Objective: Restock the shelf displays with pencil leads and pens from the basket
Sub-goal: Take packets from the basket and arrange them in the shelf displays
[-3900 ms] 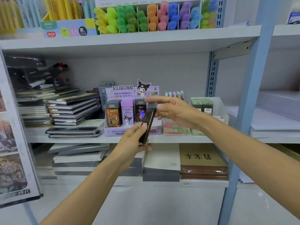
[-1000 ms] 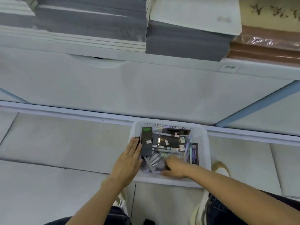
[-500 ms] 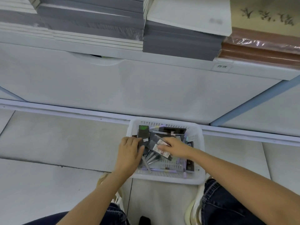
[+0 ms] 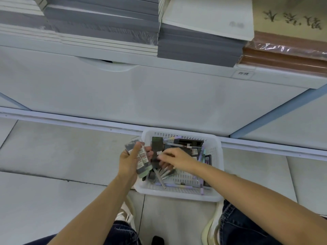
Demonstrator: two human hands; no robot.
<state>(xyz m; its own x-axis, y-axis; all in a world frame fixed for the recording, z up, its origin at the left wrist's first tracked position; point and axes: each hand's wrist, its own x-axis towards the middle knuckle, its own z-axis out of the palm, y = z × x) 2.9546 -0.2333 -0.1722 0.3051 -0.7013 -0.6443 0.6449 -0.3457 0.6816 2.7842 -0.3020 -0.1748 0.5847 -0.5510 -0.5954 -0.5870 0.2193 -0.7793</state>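
Grey floor tiles (image 4: 53, 156) carry a white slotted basket (image 4: 178, 196) w/ pastel pens (image 4: 202, 156) and dark cases. L hand (image 4: 128, 163) fingers clamped on slim dark lead packs (image 4: 142, 160), white labels, green end, at basket's left rim. R hand (image 4: 178, 159) fingers pinch another dark case (image 4: 155, 160) inside.

I look down on a floor (image 4: 53, 156) of pale grey tile with thin dark joints. A pale rail (image 4: 70, 119) runs along it, and the shelf unit's white base panel (image 4: 123, 96) rises from there. On the shelf (image 4: 177, 66) above lie stacks of grey notebooks (image 4: 106, 23) and, to my right, brown plastic-wrapped books (image 4: 286, 55). A light-blue upright (image 4: 276, 114) slants down at right. The light is soft and even.
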